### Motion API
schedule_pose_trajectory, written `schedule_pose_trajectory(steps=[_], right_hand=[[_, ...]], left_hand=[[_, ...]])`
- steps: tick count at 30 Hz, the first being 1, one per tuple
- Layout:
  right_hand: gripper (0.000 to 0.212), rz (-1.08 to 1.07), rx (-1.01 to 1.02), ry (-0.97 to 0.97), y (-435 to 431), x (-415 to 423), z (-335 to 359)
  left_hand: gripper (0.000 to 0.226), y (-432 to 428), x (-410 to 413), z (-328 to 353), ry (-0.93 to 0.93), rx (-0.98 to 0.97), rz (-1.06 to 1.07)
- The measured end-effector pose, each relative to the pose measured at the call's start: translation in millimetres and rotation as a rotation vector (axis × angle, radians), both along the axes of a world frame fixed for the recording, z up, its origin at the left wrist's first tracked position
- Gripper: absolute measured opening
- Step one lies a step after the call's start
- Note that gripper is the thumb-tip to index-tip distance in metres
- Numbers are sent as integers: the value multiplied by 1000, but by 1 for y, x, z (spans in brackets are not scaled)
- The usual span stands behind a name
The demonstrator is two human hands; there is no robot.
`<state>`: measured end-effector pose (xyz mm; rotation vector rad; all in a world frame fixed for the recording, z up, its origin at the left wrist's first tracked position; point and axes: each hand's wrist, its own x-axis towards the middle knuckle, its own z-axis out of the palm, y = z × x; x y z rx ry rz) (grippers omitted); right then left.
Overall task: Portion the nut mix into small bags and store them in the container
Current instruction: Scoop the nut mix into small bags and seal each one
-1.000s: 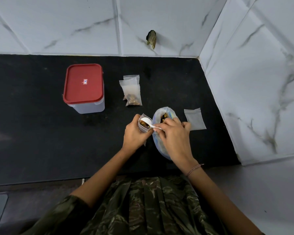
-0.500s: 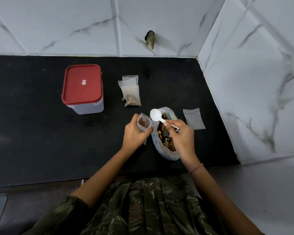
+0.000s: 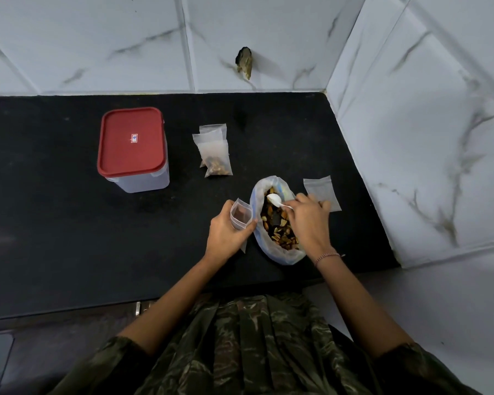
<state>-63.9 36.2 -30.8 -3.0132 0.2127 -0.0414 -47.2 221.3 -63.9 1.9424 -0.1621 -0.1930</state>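
Observation:
A large clear bag of nut mix (image 3: 277,223) lies open on the black counter (image 3: 69,238). My right hand (image 3: 308,220) grips a white plastic spoon (image 3: 275,200), whose bowl dips into the nuts at the bag's far end. My left hand (image 3: 226,232) holds a small clear bag (image 3: 240,216) upright and open, just left of the big bag; some mix shows inside it. Two filled small bags (image 3: 214,155) lie overlapped further back. An empty small bag (image 3: 321,191) lies right of the big bag, partly under my right hand. The container (image 3: 133,149) stands at back left, its red lid on.
Marble-tiled walls close off the counter at the back and the right. A small dark object (image 3: 244,62) sticks out of the back wall. The counter's front edge runs just before my camouflage-patterned clothing (image 3: 254,343).
My right hand lifted the spoon out of the small bag, swung it right and lowered it into the nut mix. My left hand kept the small bag in place.

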Motion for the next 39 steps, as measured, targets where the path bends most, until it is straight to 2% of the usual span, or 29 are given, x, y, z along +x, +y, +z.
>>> schedule_pose_trajectory(steps=[4,7,13,18,22,29,35,39], right_hand=[[24,75,-22,46,6,-1,-5],[25,43,51,78,4,-10,-8],[29,-185,411,205,1,-9,-6],[32,-286,506,153,9,-7,-10],[33,-312,601,238,1,-3,-7],[32,-548,887,246,12,9,-7],[27,-721,1055,362,6,16,-9],[26,-778,1154,333,16,18,-15]], left_hand=[[34,-3,-4,-3,38,-14,-20],[35,-4,-5,-4,59,-35,-26],[34,-5,-8,-5,69,-48,-48],[33,-5,-8,-6,55,-49,-49],[33,-5,-9,-7,60,-55,-56],[35,-4,-6,-8,48,-36,-106],[34,0,-6,-11,50,-39,-108],[33,1,-3,-10,52,-36,-139]])
